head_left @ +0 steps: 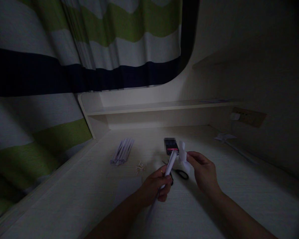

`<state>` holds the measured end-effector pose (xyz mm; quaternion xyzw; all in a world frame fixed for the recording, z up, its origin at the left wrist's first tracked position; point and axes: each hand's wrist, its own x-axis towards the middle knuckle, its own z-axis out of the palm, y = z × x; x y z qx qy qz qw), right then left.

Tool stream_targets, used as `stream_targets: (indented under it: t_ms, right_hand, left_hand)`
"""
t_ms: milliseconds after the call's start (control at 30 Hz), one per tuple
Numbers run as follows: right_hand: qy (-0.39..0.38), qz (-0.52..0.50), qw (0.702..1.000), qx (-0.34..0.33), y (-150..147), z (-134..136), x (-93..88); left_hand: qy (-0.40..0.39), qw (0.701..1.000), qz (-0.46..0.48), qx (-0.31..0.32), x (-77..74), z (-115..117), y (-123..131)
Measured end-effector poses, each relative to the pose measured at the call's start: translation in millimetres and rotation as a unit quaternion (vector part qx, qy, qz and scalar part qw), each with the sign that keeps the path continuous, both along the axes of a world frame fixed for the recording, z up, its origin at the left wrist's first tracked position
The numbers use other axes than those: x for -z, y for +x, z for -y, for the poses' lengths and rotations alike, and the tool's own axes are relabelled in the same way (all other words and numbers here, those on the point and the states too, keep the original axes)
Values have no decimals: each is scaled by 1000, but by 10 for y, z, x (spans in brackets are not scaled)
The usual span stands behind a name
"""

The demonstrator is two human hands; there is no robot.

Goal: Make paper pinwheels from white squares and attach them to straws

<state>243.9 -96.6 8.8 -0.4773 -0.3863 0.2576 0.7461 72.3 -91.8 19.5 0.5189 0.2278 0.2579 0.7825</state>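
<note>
A bundle of paper sticks (pixel 122 151) lies on the desk (pixel 239 199) at ten o'clock from the left hand (pixel 155 187). That hand's fingers are curled tight around a rolled paper tube (pixel 170 162) pointing to one o'clock. Black scissors (pixel 181 174) lie flat between the hands. At three o'clock of the tube's tip, the right hand (pixel 204 172) pinches a white paper piece (pixel 182 151), near a dark box (pixel 171 147).

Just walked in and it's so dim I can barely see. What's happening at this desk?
A person is working with paper at a pale desk. The left hand grips a rolled paper tube, tilted upward, while the right hand pinches a small white paper piece by the tube's upper end. Black-handled scissors lie on the desk under the hands, near a small dark and pink box. A bundle of paper strips lies further left.
</note>
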Motion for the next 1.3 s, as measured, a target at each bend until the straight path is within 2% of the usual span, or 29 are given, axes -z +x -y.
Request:
stream_targets:
  t_ms: [167,300,500,600,833,1033,1300]
  right_hand:
    - [-2,34,999,1,-10,28,-18]
    - [15,129,991,18,-2,55,-12]
    - [72,321,942,65,-23,96,-16]
    - [100,370,922,54,-37,105,-17]
    - [124,387,914,12,-50,104,-28]
    - [148,404,903,-2,-53,123,-40]
    - [193,434,879,-39,-106,146,-25]
  left_hand:
    - [6,1000,-3,1,1,0,-3]
    - [26,1000,-16,-6,25,-9,9]
    - [115,989,-49,-79,71,-8,54]
    - [124,988,-48,-77,85,-8,64]
    - [105,992,-35,-64,131,-34,71]
    - [109,991,2,-74,65,-42,43]
    - [106,981,-33,-159,41,-6,51]
